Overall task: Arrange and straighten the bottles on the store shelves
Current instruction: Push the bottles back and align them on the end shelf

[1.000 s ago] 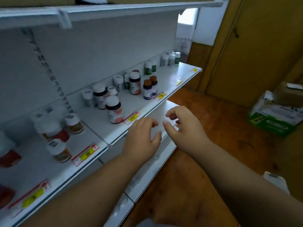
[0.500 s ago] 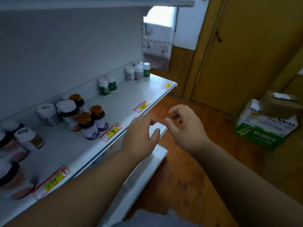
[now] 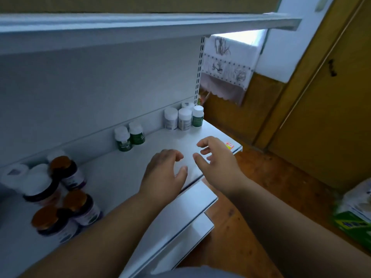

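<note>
door point(image 3: 321, 109): yellow-brown wood, right of the frame, dark handle at upper right
floor point(image 3: 267, 189): reddish-brown wood, lower right
cloth point(image 3: 226, 67): white with dark printed plants and a scalloped hem, hanging at upper centre right
carton point(image 3: 355, 215): green and white, blurred, at the right edge on the floor
wall point(image 3: 281, 47): white, beside the door

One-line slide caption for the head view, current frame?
Both empty hands, left hand and right hand, hover over the shelf between brown-capped bottles and white-capped bottles.
</note>
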A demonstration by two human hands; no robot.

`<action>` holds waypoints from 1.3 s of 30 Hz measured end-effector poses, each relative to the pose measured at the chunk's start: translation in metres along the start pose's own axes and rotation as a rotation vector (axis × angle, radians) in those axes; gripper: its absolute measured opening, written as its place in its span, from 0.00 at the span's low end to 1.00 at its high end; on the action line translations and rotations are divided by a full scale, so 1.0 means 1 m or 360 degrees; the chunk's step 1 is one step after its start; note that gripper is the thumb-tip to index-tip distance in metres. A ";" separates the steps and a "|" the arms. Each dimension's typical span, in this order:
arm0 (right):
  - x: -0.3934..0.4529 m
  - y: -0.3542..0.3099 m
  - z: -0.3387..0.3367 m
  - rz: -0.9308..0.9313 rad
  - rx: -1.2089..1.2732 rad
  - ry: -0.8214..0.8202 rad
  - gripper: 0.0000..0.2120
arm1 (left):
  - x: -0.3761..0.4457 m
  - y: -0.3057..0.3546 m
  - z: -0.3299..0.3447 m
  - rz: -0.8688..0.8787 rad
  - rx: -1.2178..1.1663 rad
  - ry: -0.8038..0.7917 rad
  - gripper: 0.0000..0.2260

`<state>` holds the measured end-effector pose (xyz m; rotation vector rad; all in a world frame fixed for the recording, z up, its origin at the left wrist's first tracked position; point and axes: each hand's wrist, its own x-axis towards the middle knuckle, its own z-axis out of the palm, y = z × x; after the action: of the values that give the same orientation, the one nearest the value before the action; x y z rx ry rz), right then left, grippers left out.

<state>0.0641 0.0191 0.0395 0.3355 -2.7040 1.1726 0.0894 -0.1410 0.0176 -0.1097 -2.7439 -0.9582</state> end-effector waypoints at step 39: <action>0.161 0.076 -0.007 0.0048 0.1359 -0.1381 0.11 | 0.053 0.074 0.104 -0.0949 0.0093 0.0742 0.26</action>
<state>-0.1107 0.0531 0.0307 1.1318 -2.5678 2.6425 0.0290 -0.0185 -0.0033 0.8696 -2.3809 -0.8807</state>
